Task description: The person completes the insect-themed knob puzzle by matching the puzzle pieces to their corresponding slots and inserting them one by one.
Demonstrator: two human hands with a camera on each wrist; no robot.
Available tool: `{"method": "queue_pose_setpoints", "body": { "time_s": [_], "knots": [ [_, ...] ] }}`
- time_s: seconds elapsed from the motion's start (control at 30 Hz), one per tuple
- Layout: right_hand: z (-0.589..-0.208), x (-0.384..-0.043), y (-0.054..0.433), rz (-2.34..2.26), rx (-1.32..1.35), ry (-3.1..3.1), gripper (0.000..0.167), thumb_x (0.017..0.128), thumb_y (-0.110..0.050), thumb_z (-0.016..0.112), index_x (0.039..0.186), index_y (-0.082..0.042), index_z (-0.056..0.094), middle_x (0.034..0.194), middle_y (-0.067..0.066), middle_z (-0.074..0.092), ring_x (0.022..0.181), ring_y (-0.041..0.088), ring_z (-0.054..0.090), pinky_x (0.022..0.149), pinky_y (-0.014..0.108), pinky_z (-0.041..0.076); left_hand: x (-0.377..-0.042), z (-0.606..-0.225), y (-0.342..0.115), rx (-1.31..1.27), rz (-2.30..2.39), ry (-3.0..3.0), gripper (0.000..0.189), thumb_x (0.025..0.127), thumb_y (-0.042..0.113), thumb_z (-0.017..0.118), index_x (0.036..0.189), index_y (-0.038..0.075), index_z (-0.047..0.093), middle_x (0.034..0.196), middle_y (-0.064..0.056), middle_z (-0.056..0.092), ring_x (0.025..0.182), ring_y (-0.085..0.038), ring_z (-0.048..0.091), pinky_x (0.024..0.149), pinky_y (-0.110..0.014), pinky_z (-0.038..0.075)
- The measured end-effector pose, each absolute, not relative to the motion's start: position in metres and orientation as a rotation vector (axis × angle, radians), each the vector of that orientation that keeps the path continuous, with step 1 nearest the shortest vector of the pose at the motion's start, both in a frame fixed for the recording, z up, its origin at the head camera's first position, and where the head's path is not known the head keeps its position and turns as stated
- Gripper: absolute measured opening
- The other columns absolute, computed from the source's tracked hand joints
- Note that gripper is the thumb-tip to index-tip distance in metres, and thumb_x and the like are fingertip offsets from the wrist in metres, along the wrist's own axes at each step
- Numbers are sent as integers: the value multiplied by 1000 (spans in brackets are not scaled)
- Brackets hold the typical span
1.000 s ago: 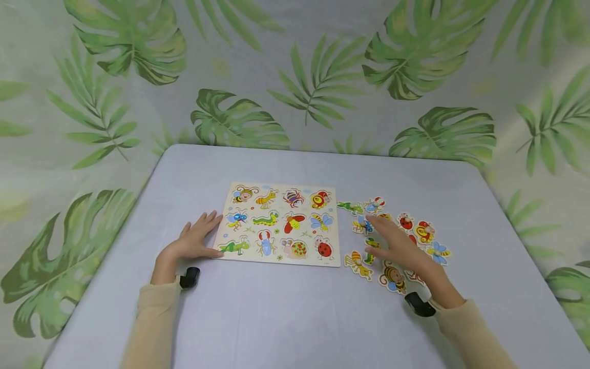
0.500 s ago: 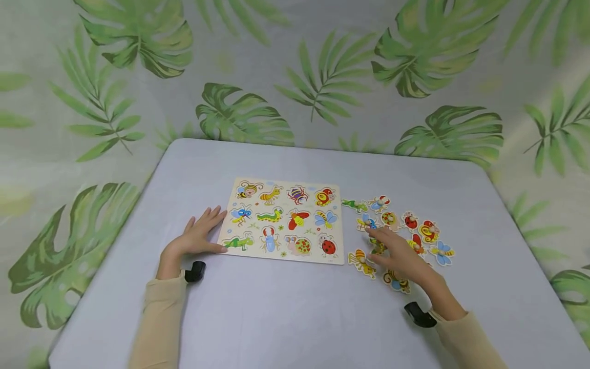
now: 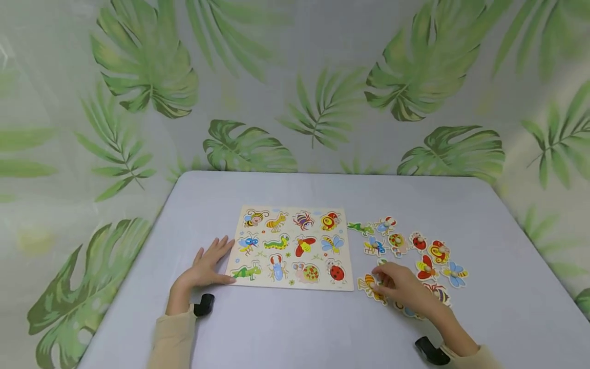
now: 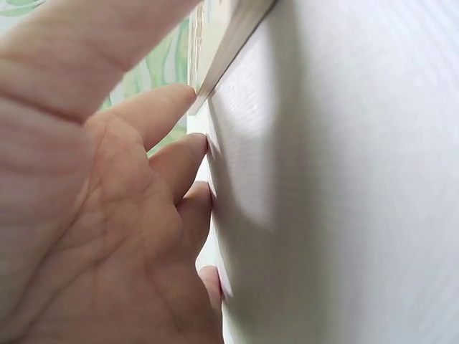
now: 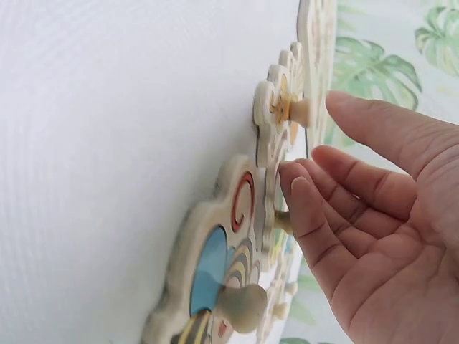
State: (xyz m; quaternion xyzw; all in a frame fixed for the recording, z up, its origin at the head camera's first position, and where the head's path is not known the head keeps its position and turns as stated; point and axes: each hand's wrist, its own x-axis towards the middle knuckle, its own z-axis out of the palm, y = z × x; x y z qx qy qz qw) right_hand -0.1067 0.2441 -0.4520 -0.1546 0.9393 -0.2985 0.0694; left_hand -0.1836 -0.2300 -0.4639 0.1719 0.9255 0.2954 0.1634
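My left hand [image 3: 205,269] rests at the left edge of a flat wooden puzzle board [image 3: 272,285] printed with colourful insects. Its fingers are spread, and in the left wrist view a fingertip [image 4: 188,94] touches the board's side. Beside the board's right end, my right hand [image 3: 405,287] reaches over an orange striped insect puzzle piece [image 3: 367,283]. In the right wrist view, the thumb and bent fingers stand apart around that piece's wooden knob [image 5: 301,112], with a gap showing at the thumb. A caterpillar piece lies mostly hidden beneath the fingers.
Several other knobbed insect pieces lie right of the board, among them a grasshopper [image 3: 361,228], a ladybird [image 3: 418,241] and a blue-winged bee [image 3: 455,274]. A curly-feelered bee piece [image 5: 208,269] is close under the right hand. A leaf-print cloth [image 3: 313,102] hangs behind the table.
My right hand has come lower and toward the orange striped piece, its fingers drawing in. The left hand stays at the board. The head view has tilted up, so everything sits lower.
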Motion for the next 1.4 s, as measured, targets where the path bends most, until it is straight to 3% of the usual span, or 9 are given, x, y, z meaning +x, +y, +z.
{"method": "queue_pose_setpoints", "body": {
  "time_s": [0.5, 1.4],
  "knots": [
    [-454, -106, 232, -944, -363, 2735, 11, 80, -12, 70, 85, -7, 62, 67, -5, 52, 58, -2, 41, 49, 16, 38, -179, -477, -226, 477, 931, 2660, 103, 64, 37, 81, 147, 6, 28, 156, -21, 16, 143, -47, 4, 110, -68, -7],
    [-457, -100, 220, -885, -148, 2802, 14, 76, -12, 73, 73, -11, 60, 61, -5, 49, 56, 3, 41, 48, 16, 35, -169, -475, -226, 429, 961, 2668, 102, 62, 33, 83, 145, 5, 32, 155, -23, 19, 144, -46, 6, 110, -67, -7]
  ]
}}
